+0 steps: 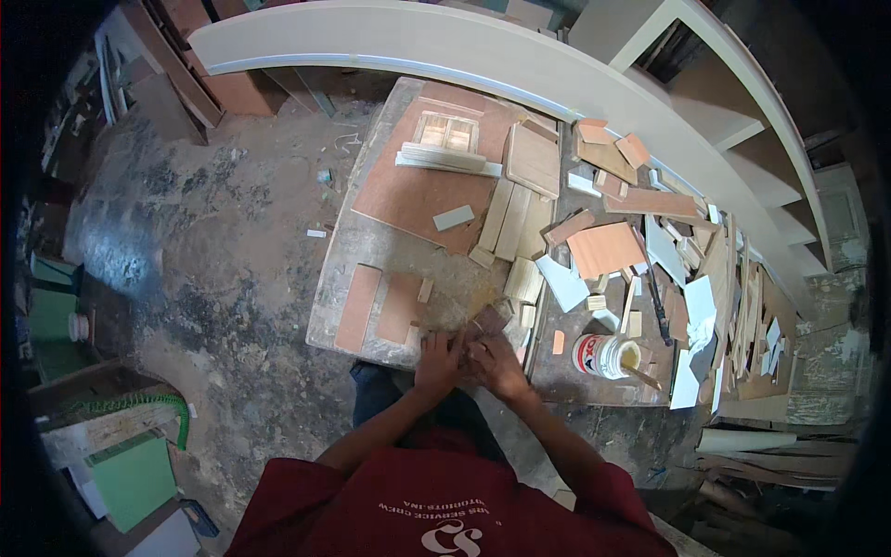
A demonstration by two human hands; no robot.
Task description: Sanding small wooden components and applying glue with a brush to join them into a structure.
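At the near edge of the worktable [323, 314], my left hand [438, 362] and my right hand [497, 367] work close together. Both have their fingers curled around something small that I cannot make out, since the hands hide most of it. A dark brown small piece [490, 320], perhaps sandpaper, lies just beyond my right fingertips. To the left of my left hand lie two flat reddish-brown boards [358, 308], with a short wooden strip [425, 290] on the right one.
Farther up lie a brown plywood sheet [394, 200], a small wooden frame [447, 132], white strips [445, 159] and pale wood blocks [513, 223]. To the right, an open can [594, 356] with a brush stands among scattered offcuts. A long curved pale panel [418, 37] borders the far side.
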